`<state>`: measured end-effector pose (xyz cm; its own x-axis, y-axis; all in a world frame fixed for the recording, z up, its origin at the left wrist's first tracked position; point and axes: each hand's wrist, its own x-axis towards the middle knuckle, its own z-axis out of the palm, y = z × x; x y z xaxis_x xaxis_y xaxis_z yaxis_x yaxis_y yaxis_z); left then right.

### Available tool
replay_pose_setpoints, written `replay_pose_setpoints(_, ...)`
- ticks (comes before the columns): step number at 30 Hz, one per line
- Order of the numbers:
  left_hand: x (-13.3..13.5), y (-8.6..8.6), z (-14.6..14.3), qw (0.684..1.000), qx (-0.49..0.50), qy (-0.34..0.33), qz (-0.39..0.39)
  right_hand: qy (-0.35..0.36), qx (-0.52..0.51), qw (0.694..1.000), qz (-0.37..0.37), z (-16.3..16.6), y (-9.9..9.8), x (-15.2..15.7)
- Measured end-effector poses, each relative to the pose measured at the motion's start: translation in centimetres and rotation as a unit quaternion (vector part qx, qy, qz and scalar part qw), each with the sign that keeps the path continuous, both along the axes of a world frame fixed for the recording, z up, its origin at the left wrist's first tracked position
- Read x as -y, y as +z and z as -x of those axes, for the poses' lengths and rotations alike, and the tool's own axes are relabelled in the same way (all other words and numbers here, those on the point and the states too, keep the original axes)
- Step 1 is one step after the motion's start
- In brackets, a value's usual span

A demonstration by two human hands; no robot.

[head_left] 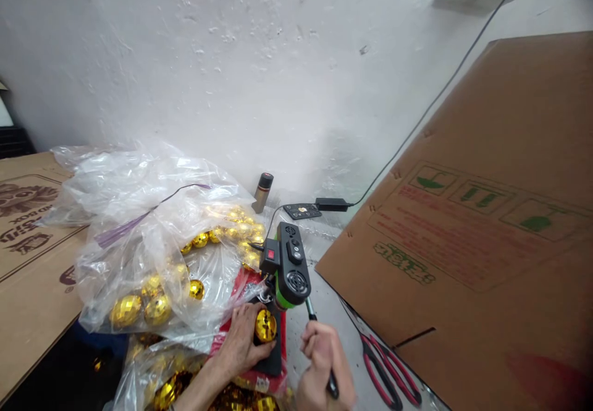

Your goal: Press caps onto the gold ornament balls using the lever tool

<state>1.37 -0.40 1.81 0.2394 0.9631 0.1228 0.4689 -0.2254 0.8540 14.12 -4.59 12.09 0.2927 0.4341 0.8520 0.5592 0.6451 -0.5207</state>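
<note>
My left hand (241, 343) is closed around a gold mirrored ball (265, 326), keeping it on the black base of a small bench tool. The tool (288, 264) has a black and green head with a red switch, and stands right above the ball. My right hand (322, 368) grips the tool's black lever handle (332, 386), which slants down from the head. Both hands are at the bottom middle of the view.
Clear plastic bags (152, 256) of several gold balls lie to the left. Red-handled scissors (382, 371) lie to the right of my right hand. A large cardboard sheet (486, 225) leans at right, another cardboard box (28, 232) at left. A small bottle (263, 191), power adapter (331, 204) and cable sit by the wall.
</note>
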Motion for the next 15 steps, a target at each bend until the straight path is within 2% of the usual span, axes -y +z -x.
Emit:
replay_pose_setpoints(2,1.1,-1.1,0.9,0.999,0.025,-0.002,-0.022,0.018,-0.033,0.998,0.051,0.3,3.2,0.1)
replay_pose_setpoints(4,2.9,-2.9,2.6,0.997,0.037,-0.008,-0.071,0.023,-0.039,0.998,0.046,0.5,5.1,0.1)
replay_pose_setpoints(6,5.2,-5.2,5.1,0.99,0.025,-0.016,-0.138,0.027,-0.037,0.999,0.021,0.8,5.3,0.1)
replay_pose_setpoints(9,8.7,-7.3,9.1,0.973,-0.042,-0.009,-0.226,0.03,-0.043,0.998,0.02,1.0,3.7,0.3)
replay_pose_setpoints(10,9.5,-7.3,10.2,0.965,-0.074,-0.006,-0.253,0.029,-0.048,0.998,0.025,1.1,3.1,0.4)
replay_pose_setpoints(12,10.1,-6.1,11.5,0.943,-0.132,0.004,-0.304,0.024,-0.059,0.997,0.036,1.1,2.3,0.6)
replay_pose_setpoints(15,8.0,-1.6,11.9,0.904,-0.182,0.068,-0.382,0.022,-0.06,0.997,0.037,1.1,2.2,0.7)
